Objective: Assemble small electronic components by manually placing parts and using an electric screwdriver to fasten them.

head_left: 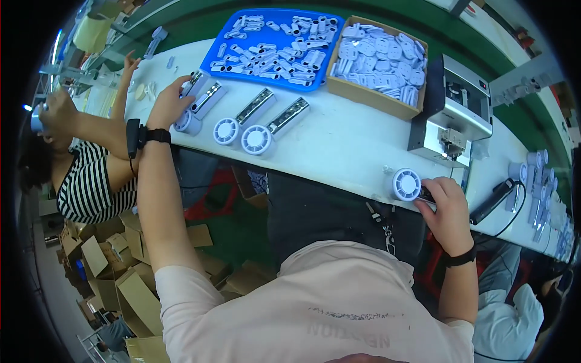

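My left hand [170,104] is at the far left of the table, its fingers closed around a silver-handled device [192,83] with its lower end hidden. Beside it lies a similar device [209,100] with a white round head. Two more, a middle one [227,130] and a right one [256,140], lie in the same row, their slotted round faces toward me and their handles, with parts showing inside, pointing away. Near the front edge at right, my right hand [445,209] grips the dark handle of another white round-headed device [406,184]; its fingers hide most of that handle.
A blue tray [212,51] of small white-and-silver parts and a cardboard box [369,100] of white flat pieces stand at the back. A silver-black machine [463,97] is at right, with a black handheld tool [493,202] and finished-looking devices [535,181] beyond. A co-worker [97,175] sits left.
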{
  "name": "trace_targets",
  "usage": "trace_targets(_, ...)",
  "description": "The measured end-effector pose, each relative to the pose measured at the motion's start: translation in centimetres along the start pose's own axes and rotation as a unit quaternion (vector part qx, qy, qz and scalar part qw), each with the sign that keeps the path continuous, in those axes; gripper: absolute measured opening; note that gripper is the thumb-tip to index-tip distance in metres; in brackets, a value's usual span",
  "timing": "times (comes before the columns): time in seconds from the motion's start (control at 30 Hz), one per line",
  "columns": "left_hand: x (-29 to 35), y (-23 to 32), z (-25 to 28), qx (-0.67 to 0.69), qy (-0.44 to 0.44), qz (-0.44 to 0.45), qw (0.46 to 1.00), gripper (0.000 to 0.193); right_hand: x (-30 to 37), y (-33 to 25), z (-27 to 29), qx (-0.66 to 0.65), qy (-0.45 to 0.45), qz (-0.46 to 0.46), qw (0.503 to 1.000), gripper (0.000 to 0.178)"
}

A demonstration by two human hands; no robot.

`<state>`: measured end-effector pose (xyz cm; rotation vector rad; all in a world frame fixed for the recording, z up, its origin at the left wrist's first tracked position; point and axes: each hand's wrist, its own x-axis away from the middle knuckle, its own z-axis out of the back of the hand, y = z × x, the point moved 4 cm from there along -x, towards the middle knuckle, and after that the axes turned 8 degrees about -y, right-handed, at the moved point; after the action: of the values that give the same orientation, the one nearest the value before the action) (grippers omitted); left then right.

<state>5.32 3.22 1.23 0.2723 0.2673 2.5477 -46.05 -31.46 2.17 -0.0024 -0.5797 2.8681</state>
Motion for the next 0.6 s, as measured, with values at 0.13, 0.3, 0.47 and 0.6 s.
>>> trace_targets(0.13, 0.5, -0.2, -0.2, -0.057, -0.08, 0.077, 0.992, 0.042, 0.6, 2.1, -1.2, -0.013, 0.004, -0.028, 1.0, 0.042)
trace_targets(0.3, -0.6, -1.7, -1.4, -0.005, -0.012, 0.035, 0.999, 0.043, 0.8, 2.6, -1.7, -0.055, 0.025, -0.008, 0.998, 0.042)
trace_targets(0.47, -1.7, 15.1, -2.3, 0.006, 0.104, -0.125, 0.987, 0.049, 1.4, 3.3, -2.0, -0.06, 0.019, -0.012, 0.998, 0.046)
trace_targets(0.6, -4.7, 24.3, -6.3, -0.116, 0.058, -0.192, 0.973, 0.037, 2.0, 2.0, -0.1, -0.031, 0.076, -0.002, 0.997, 0.053)
